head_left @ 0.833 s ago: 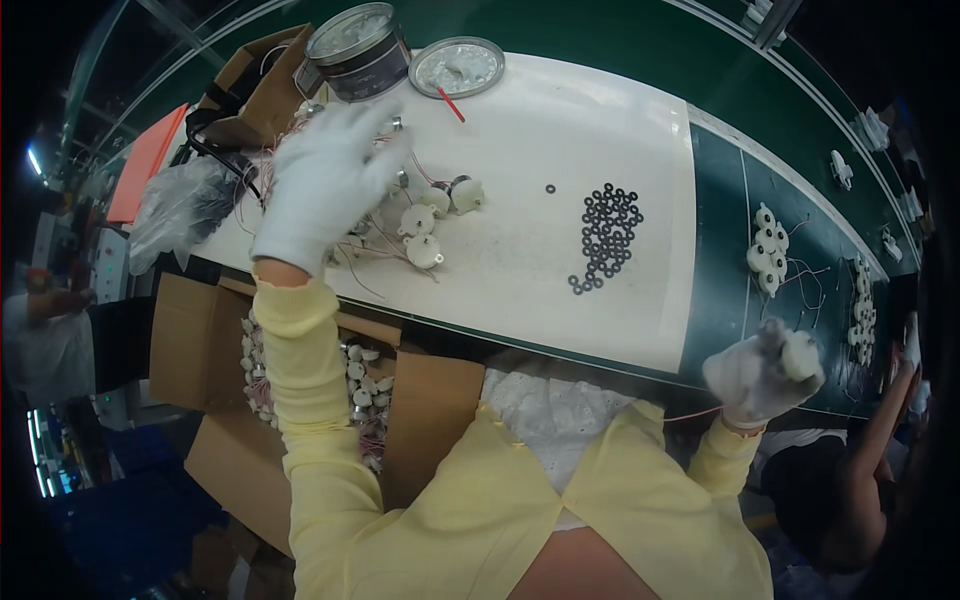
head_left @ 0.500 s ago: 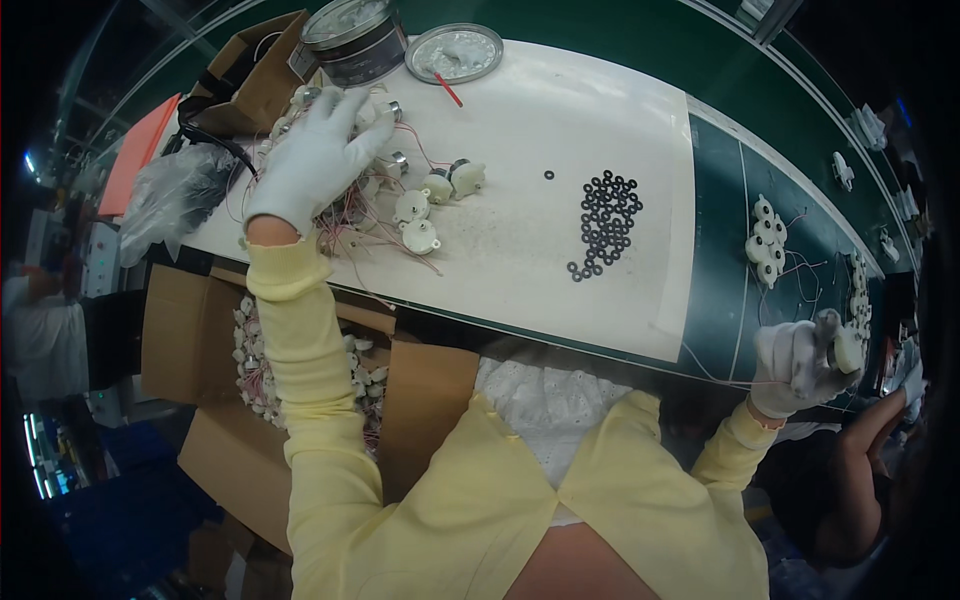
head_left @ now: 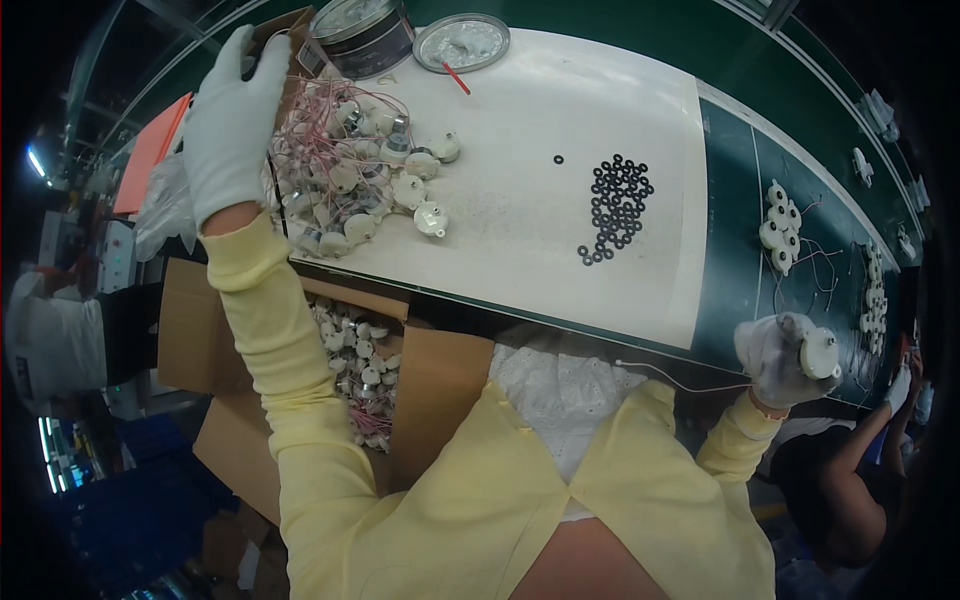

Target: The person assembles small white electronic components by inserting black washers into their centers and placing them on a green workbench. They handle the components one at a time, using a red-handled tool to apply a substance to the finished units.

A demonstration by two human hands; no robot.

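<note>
At the far left, my white-gloved left hand [head_left: 235, 130] reaches over the small cardboard box [head_left: 300, 30], thumb and fingers apart; I see nothing held in it. Beside it lies a heap of small motors with white round caps and pink wires [head_left: 350, 180]. My right hand [head_left: 778, 360], in a smudged white glove, grips a small white-capped motor [head_left: 820, 353] over the right end of the table. A wire [head_left: 690, 388] trails leftward from that hand. In the middle right of the white sheet [head_left: 500, 200] lies a cluster of black rings [head_left: 618, 205], with a single ring [head_left: 559, 160] apart.
An open tin [head_left: 362, 40] stands at the back, next to its lid [head_left: 462, 45] with pale paste and a red stick [head_left: 456, 78]. Motors stand in groups [head_left: 780, 228] on the green surface at right. Below the table is a carton [head_left: 440, 390] of motors. A co-worker's arm [head_left: 850, 460] shows at right.
My left hand has moved from the motor heap up and left to the small box, uncovering the heap. My right hand still holds its motor, now turned, and its wire has swung lower.
</note>
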